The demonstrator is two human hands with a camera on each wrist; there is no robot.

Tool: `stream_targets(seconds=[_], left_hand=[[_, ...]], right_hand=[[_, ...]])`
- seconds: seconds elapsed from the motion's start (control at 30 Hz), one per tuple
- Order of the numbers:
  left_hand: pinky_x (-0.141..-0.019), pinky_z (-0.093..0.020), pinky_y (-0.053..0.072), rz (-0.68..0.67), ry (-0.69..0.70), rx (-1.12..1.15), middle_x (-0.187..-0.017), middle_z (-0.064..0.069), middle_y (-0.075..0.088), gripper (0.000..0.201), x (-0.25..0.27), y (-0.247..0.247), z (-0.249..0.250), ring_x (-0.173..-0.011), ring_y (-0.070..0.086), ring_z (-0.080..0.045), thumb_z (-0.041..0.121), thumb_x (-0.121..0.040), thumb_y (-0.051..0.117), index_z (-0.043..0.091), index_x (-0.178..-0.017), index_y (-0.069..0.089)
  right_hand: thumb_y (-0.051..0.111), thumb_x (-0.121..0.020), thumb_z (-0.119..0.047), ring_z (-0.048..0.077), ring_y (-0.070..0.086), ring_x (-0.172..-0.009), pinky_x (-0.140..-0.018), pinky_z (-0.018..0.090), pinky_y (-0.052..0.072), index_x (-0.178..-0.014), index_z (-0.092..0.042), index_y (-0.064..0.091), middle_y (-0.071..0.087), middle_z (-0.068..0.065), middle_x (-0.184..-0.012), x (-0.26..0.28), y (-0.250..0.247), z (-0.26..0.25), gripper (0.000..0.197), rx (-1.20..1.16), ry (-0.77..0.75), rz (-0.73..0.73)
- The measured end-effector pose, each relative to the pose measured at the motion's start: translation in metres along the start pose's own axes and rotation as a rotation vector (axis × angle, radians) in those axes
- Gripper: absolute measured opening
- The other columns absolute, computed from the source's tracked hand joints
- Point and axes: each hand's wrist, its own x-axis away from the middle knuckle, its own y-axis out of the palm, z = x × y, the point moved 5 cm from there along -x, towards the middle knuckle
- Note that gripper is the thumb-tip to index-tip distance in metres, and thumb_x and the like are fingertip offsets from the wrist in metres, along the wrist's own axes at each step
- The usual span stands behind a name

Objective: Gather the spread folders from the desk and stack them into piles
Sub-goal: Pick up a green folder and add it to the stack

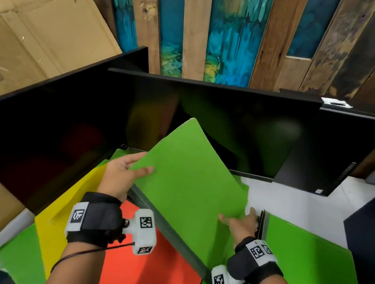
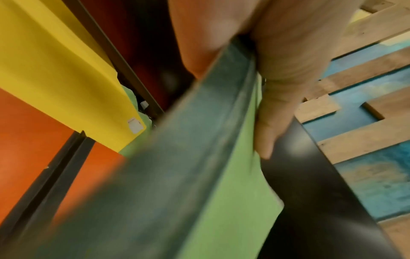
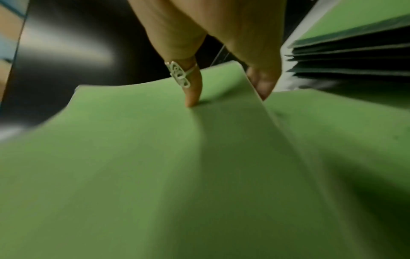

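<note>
- Up off the desk (image 1: 294, 201), a green folder (image 1: 185, 180) hangs tilted between both hands, its far corner raised toward the dark monitor (image 1: 209, 120).
- The left hand (image 1: 123, 176) grips the folder's left edge: thumb lying on top, the other fingers (image 2: 272, 122) curled underneath (the left wrist view shows the dark spine edge pinched between them).
- The right hand (image 1: 240, 222) holds the folder's right edge; one ringed finger (image 3: 193, 91) presses its tip down on the top face, and other fingers (image 3: 261, 84) wrap just past the edge, below the sheet.
- Right of those fingers sits a pile of green folders (image 1: 308, 269), their dark spines fanned beside the hand.
- Under the left wrist lie a yellow folder (image 1: 68, 199) and an orange folder (image 1: 150, 270), overlapping; another green folder (image 1: 21, 255) pokes out beyond the yellow one, well left of the fingers.
- Beyond the fingertips stand the monitor and a second dark screen (image 1: 51, 121), with cardboard (image 1: 29, 21) and a painted plank wall (image 1: 223, 25) behind.
</note>
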Motion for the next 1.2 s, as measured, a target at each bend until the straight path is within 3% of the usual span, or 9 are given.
stream_targets(seconds=[0.1, 0.27, 0.4, 0.5, 0.63, 0.7, 0.83, 1.03, 1.2], left_hand=[[-0.075, -0.007, 0.050, -0.275, 0.121, -0.164, -0.071, 0.023, 0.071, 0.038, 0.008, 0.008, 0.019, -0.071, 0.064, 0.011, -0.007, -0.071, 0.071, 0.026, -0.088, 0.068], [-0.074, -0.016, 0.056, -0.481, 0.201, -0.144, -0.077, 0.011, 0.075, 0.041, 0.020, 0.020, 0.047, -0.073, 0.069, -0.001, -0.012, -0.067, 0.070, 0.026, -0.079, 0.076], [-0.072, -0.008, 0.051, -0.298, 0.210, -0.084, -0.069, 0.015, 0.072, 0.035, -0.004, 0.028, 0.051, -0.070, 0.064, 0.005, -0.003, -0.069, 0.074, 0.024, -0.091, 0.070], [-0.071, -0.027, 0.048, -0.019, 0.132, -0.041, -0.077, -0.003, 0.065, 0.034, -0.028, 0.045, 0.022, -0.071, 0.059, -0.014, 0.014, -0.074, 0.075, 0.017, -0.105, 0.061], [-0.089, -0.028, 0.044, -0.362, 0.134, -0.279, -0.119, -0.014, 0.059, 0.046, -0.008, 0.130, -0.032, -0.099, 0.055, -0.016, -0.004, -0.082, 0.061, -0.002, -0.124, 0.043], [-0.093, -0.020, 0.040, -0.533, 0.186, -0.421, -0.127, -0.009, 0.055, 0.059, 0.014, 0.169, -0.054, -0.112, 0.054, -0.018, -0.007, -0.081, 0.058, 0.001, -0.134, 0.035], [-0.095, -0.036, 0.047, -0.721, 0.199, -0.709, -0.124, -0.016, 0.059, 0.058, 0.043, 0.227, -0.096, -0.114, 0.058, -0.030, 0.001, -0.084, 0.055, 0.006, -0.139, 0.034], [-0.100, -0.035, 0.042, -0.865, 0.172, -0.954, -0.132, -0.019, 0.049, 0.060, 0.087, 0.275, -0.139, -0.121, 0.050, -0.030, 0.012, -0.092, 0.051, -0.001, -0.142, 0.021], [-0.111, -0.034, 0.031, -1.096, 0.203, -1.173, -0.150, -0.020, 0.020, 0.070, 0.101, 0.285, -0.154, -0.136, 0.031, -0.032, 0.030, -0.095, 0.046, 0.003, -0.148, 0.008]], right_hand=[[0.083, -0.067, -0.021, 0.027, 0.014, -0.144, -0.116, 0.039, 0.016, -0.150, -0.021, 0.006, 0.009, 0.010, -0.157, 0.007, 0.001, -0.019, 0.113, 0.189, -0.244, -0.032], [0.078, -0.069, -0.033, 0.019, 0.031, -0.138, -0.114, 0.036, 0.024, -0.144, -0.023, 0.029, 0.038, -0.001, -0.147, 0.012, -0.003, -0.054, 0.090, 0.020, -0.421, -0.337], [0.075, -0.074, -0.010, 0.009, 0.065, -0.093, -0.091, 0.030, 0.053, -0.113, -0.010, 0.060, 0.066, 0.006, -0.112, 0.008, -0.036, -0.065, 0.042, -0.167, -0.447, -0.214], [0.071, -0.079, -0.013, 0.009, 0.065, -0.077, -0.072, 0.015, 0.053, -0.104, -0.007, 0.061, 0.067, 0.011, -0.106, 0.000, -0.068, -0.060, 0.027, -0.148, -0.441, -0.030], [0.072, -0.070, -0.052, 0.030, 0.054, -0.117, -0.103, 0.040, 0.042, -0.126, -0.001, 0.052, 0.056, 0.017, -0.130, -0.025, -0.111, -0.018, 0.078, 0.103, -0.179, 0.188], [0.068, -0.076, -0.052, 0.035, 0.051, -0.121, -0.104, 0.043, 0.041, -0.130, 0.001, 0.047, 0.053, 0.019, -0.132, -0.027, -0.136, 0.004, 0.078, 0.187, -0.050, 0.273], [0.060, -0.086, -0.042, 0.037, 0.050, -0.120, -0.098, 0.041, 0.042, -0.125, 0.001, 0.048, 0.057, 0.022, -0.124, -0.025, -0.177, 0.041, 0.059, 0.464, 0.077, 0.378], [0.061, -0.087, -0.037, 0.033, 0.046, -0.127, -0.103, 0.036, 0.037, -0.136, -0.002, 0.037, 0.047, 0.021, -0.136, -0.019, -0.201, 0.080, 0.065, 0.619, 0.219, 0.309], [0.056, -0.060, -0.081, 0.035, 0.006, -0.145, -0.118, 0.049, 0.012, -0.150, -0.019, 0.001, 0.007, 0.017, -0.157, -0.022, -0.191, 0.101, 0.123, 0.904, 0.260, 0.135]])
